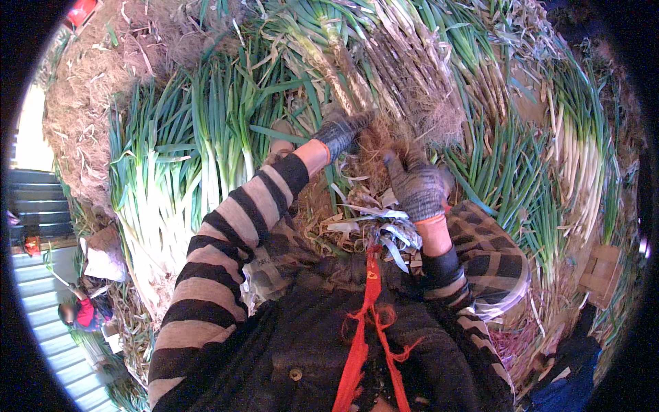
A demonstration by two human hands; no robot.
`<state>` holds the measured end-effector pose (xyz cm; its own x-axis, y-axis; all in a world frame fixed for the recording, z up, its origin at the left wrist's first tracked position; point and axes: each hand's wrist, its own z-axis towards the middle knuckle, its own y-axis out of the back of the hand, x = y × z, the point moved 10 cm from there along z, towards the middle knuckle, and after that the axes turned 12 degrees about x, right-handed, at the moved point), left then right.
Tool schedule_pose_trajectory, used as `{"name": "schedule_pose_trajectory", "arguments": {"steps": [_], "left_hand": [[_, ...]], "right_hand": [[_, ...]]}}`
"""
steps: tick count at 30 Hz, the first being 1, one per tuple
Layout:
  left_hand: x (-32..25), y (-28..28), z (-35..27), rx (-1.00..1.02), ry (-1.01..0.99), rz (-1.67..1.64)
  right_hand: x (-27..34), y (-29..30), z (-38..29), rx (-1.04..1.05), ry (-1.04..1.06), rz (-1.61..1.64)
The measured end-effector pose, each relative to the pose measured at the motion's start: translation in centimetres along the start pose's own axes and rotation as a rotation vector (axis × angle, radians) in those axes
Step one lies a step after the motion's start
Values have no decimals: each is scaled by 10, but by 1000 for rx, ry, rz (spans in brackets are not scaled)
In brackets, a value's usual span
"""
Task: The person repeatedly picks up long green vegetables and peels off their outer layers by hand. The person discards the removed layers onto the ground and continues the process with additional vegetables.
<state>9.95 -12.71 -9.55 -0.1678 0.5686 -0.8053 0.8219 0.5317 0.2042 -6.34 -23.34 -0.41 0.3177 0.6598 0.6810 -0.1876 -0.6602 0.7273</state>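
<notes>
My left hand [344, 133], in a grey knitted glove, is closed round the lower stems of a few unpeeled green onions [337, 67], just above their roots. Their leaves point away from me. My right hand [418, 188], gloved alike, is at the brown fibrous roots [375, 154]; whether its fingers grip them is hidden. Beyond it lies a thick pile of unpeeled onions [417, 77] with dry skins and pale roots. Peeled leaf scraps [360, 221] and white strips [399, 237] lie in front of my body, beside a red cloth tie [371, 280].
Cleaned green onions [165, 190] lie in a wide row at left, others [579, 149] at far right. A heap of dry roots [82, 134] rises at upper left. Another person [85, 311] holds an onion at lower left. A cardboard piece [601, 275] lies at right.
</notes>
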Motion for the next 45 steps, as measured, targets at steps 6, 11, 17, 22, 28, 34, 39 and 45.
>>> {"name": "schedule_pose_trajectory", "arguments": {"steps": [6, 11, 17, 22, 28, 34, 39, 45], "left_hand": [[9, -58, -32, 230, -147, -44], [-5, -87, -48, 387, -349, 58], [-38, -83, -72, 568, -389, 48], [-53, -30, -71, 587, -492, -25], [-81, 51, -51, 405, -690, -1036], [-110, 61, -76, 146, -827, -789], [-103, 87, -85, -341, -710, -1], [-108, -17, -110, 5, -647, 748]], "right_hand": [[-24, -18, 43, -90, 120, 411], [-21, -64, 87, 298, 183, 516], [18, -28, 72, 391, 209, 538], [30, 30, 9, 260, 328, 680], [42, 38, -63, 187, 380, 412], [50, 27, -84, 114, 265, 241], [52, 15, -92, 29, 313, 265], [14, -14, -78, -15, 314, 205]]}}
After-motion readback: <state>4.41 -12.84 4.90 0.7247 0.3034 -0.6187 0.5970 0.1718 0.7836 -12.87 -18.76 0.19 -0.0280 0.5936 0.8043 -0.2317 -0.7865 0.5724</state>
